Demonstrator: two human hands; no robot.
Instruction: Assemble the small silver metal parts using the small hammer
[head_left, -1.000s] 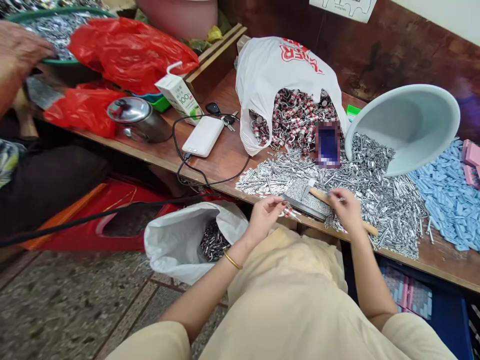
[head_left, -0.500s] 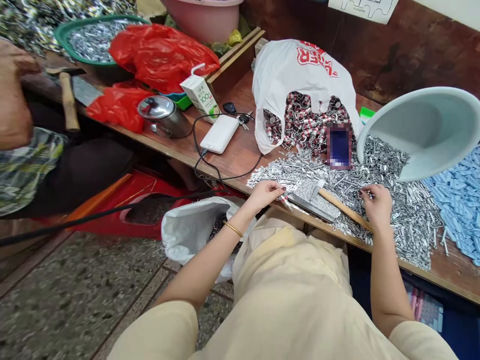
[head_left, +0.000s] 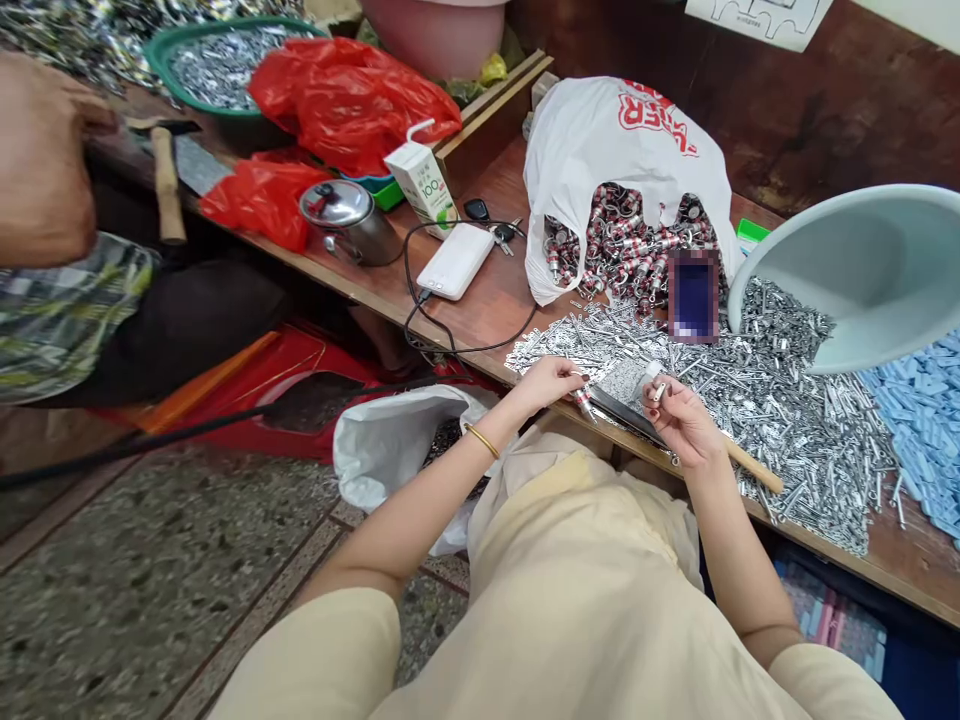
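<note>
My left hand (head_left: 551, 381) pinches a small red-and-silver part (head_left: 583, 402) at the front edge of the wooden bench (head_left: 487, 300). Close to it on the right, my right hand (head_left: 679, 420) is curled around a small silver metal piece (head_left: 660, 390), palm turned up. Both hands hover over a flat metal plate (head_left: 626, 395) with a wooden-handled hammer (head_left: 739, 462) lying across it. A big heap of small silver metal parts (head_left: 780, 390) spreads around and behind the hands.
A white plastic bag (head_left: 622, 150) of red-and-silver parts stands behind the heap, beside a tilted pale basin (head_left: 862, 270) and blue pieces (head_left: 919, 410). A second white bag (head_left: 390, 450) sits on the floor. Power bank (head_left: 456, 262), carton (head_left: 422, 185), pot (head_left: 349, 220), red bags (head_left: 352, 95) lie left; another person's hand (head_left: 37, 160) at far left.
My right hand came back from the silver heap toward my left hand, now holding a small silver piece. The left hand stayed at the bench edge with its part. The view shifted slightly.
</note>
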